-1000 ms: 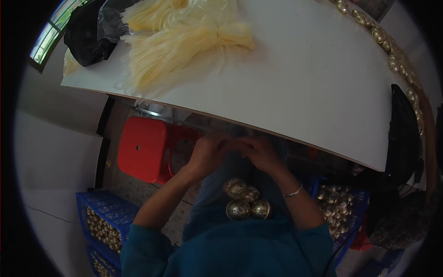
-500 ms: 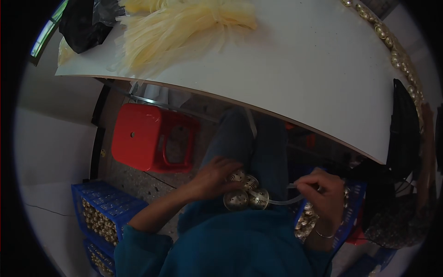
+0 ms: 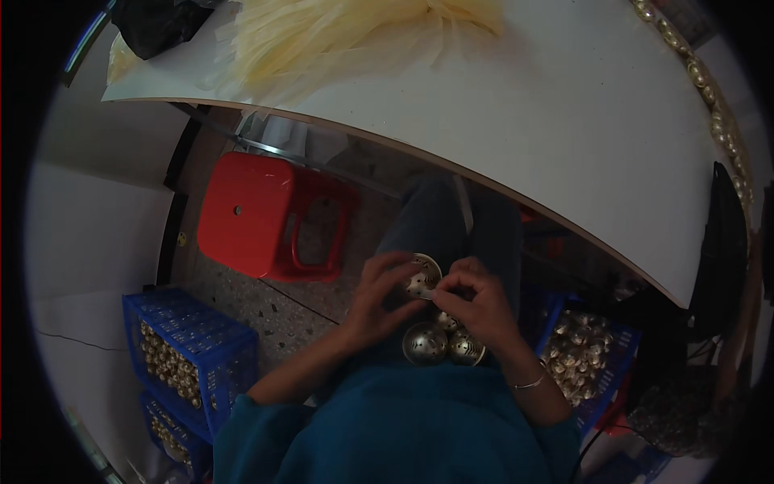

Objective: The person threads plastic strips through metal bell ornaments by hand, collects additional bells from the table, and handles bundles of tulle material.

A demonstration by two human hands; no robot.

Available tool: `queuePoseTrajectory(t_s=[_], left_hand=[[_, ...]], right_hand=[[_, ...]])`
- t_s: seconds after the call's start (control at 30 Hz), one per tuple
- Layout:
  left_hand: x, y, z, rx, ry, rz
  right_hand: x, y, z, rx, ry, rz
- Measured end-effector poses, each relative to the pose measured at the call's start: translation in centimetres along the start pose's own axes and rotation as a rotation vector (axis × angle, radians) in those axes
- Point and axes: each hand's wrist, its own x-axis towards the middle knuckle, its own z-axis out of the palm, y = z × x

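Observation:
Several shiny metallic balls with dark slots rest together on my lap. My left hand [image 3: 380, 297] is curled round one slotted metallic ball [image 3: 424, 274], thumb below and fingers above. Close against that ball, my right hand [image 3: 477, 300] pinches a short pale translucent strip [image 3: 428, 294]; most of the strip is hidden by the fingers. Below the hands lie a rounder-looking silver ball [image 3: 424, 344] and another slotted ball [image 3: 467, 347]. A further ball between them is partly covered by my right hand.
A white table [image 3: 564, 121] stands ahead, with pale yellow translucent strips [image 3: 339, 40] and a black bag [image 3: 161, 28] on it. A red stool [image 3: 246, 211] is at left. Blue crates [image 3: 193, 331] of small metallic balls flank me, one crate at right [image 3: 625, 339].
My right hand has moved left from beside my lap to the ball at my left hand, and the long strip no longer shows stretched out. The view has shifted slightly.

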Motion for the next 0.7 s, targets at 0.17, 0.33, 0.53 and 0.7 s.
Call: queuePoseTrajectory(t_s=[0.17,0.33,0.53,0.7], left_hand=[[0.1,-0.3,0.2,0.020,0.028,0.021],[0.3,-0.2,0.2,0.028,0.046,0.024],[0.3,0.3,0.8,0.084,0.147,0.008],[0.5,0.5,1.3,0.126,0.197,-0.012]], right_hand=[[0.6,0.3,1.1,-0.049,0.005,0.003],[0.5,0.1,1.7,0.007,0.062,0.015],[-0.1,0.5,2.4,-0.014,0.219,0.002],[-0.2,0.9,3.1,-0.053,0.242,-0.086]])
